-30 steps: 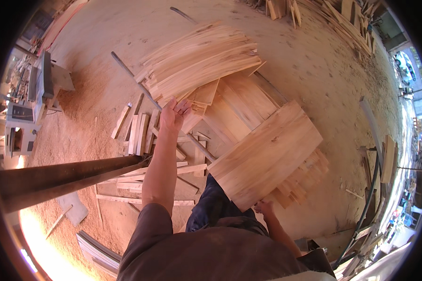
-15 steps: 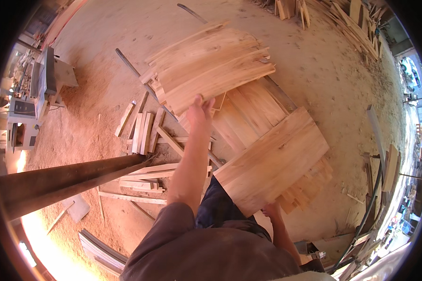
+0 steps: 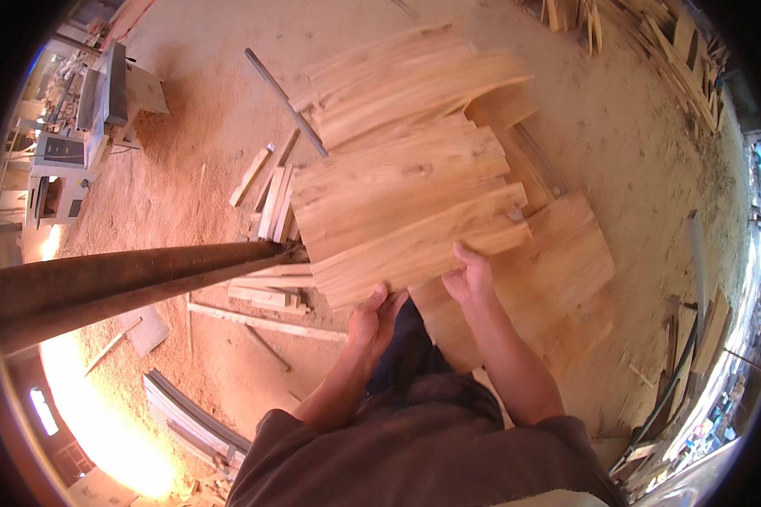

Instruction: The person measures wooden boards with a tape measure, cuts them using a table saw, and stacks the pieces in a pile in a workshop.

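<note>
A wide wooden panel point(image 3: 397, 211) made of several joined boards, with a stepped right end, is held in front of me. My left hand point(image 3: 375, 318) grips its near edge, thumb on top and fingers underneath. Farther right along that edge, my right hand point(image 3: 470, 275) clasps it the same way. Beyond lies another stepped panel point(image 3: 397, 84), slightly blurred. To the right, a smooth rectangular panel point(image 3: 541, 270) lies partly beneath the one I hold.
A rusty steel beam point(image 3: 144, 283) reaches in from the left, near wood offcuts point(image 3: 275, 203) on the dusty floor. A metal bar point(image 3: 283, 101) sticks out beside the far panel. Machines point(image 3: 101, 110) stand at far left; scrap boards point(image 3: 664, 68) lie at far right.
The held panel has come off the far pile toward me. My right hand has left the right-hand panel's near edge and taken hold of this one beside my left.
</note>
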